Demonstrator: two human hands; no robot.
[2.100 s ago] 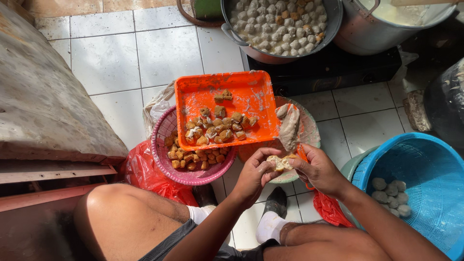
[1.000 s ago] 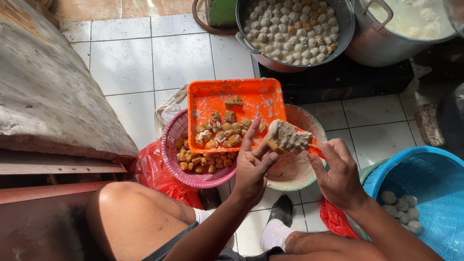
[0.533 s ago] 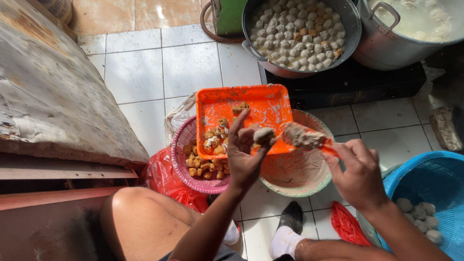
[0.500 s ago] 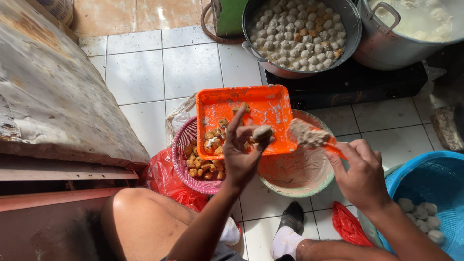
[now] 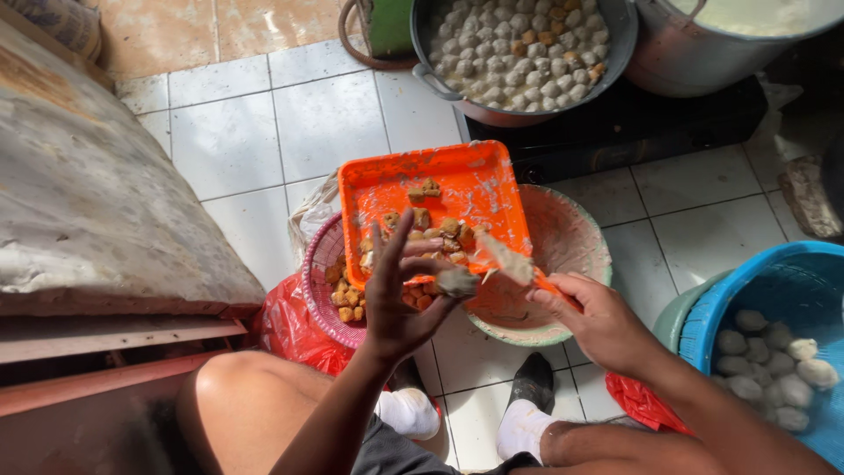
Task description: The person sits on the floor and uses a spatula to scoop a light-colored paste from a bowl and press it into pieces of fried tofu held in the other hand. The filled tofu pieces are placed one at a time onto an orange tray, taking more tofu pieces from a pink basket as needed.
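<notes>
Left hand (image 5: 400, 303) pinches a small stuffed tofu piece (image 5: 457, 281) at fingertips over the orange tray (image 5: 400, 183), right hand (image 5: 598, 321) grips a paste-loaded orange scraper (image 5: 514, 264); piece looks light, soft, crumbly, slippery, so hold its firmer sides.

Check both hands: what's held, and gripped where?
Left hand pinches a small paste-covered piece at its fingertips. Right hand grips an orange-handled spatula by the handle; its blade carries paste.

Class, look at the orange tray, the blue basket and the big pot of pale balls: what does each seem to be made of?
Orange tray: likely plastic, bright uniform colour, smeared matt surface. Blue basket: likely plastic, moulded slotted wall. Pot: metal, grey dull sheen with a riveted-looking handle.
</notes>
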